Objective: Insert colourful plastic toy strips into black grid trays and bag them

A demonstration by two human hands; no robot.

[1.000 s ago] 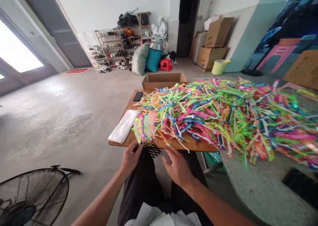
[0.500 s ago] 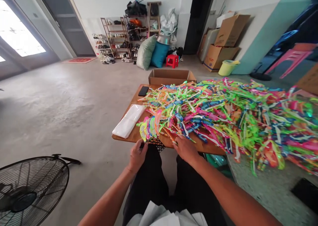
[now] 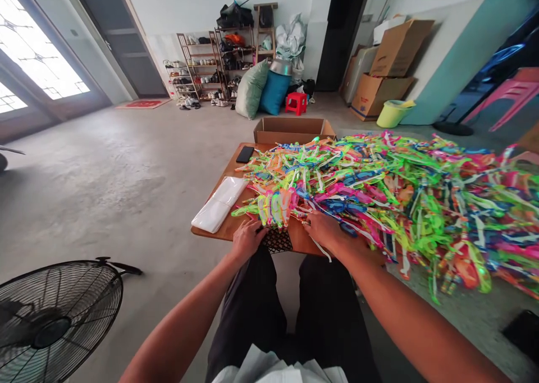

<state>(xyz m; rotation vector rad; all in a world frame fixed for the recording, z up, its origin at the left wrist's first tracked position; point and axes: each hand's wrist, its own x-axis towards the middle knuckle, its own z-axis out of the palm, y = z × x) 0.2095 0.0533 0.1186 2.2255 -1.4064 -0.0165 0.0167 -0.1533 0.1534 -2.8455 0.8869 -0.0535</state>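
My left hand [image 3: 247, 239] is closed at the left end of a black lattice [image 3: 275, 240] by the table's front edge, thumb and fingers pinched together. A row of translucent neon plastic pieces [image 3: 274, 208], yellow-green, white and pink-orange, stands side by side just above the lattice. To the right, my right hand [image 3: 323, 229] has its fingers curled round a neon plastic piece at the front of the heap; its fingertips are partly hidden. A white strip [image 3: 322, 250] dangles below that hand. The large heap of similar coloured pieces [image 3: 357, 175] with white strips spreads away to the right.
On the wooden table [image 3: 227, 226] lie a stack of clear plastic bags [image 3: 219, 204] and a black phone [image 3: 245, 154]. An open cardboard box [image 3: 292, 130] stands behind it. A black fan [image 3: 54, 327] is at lower left; shoe racks [image 3: 202, 68] line the far wall.
My left hand, the lattice and the row of pieces have shifted right and slightly away from me. The right hand has moved a little right and forward; a white strip now hangs below it.
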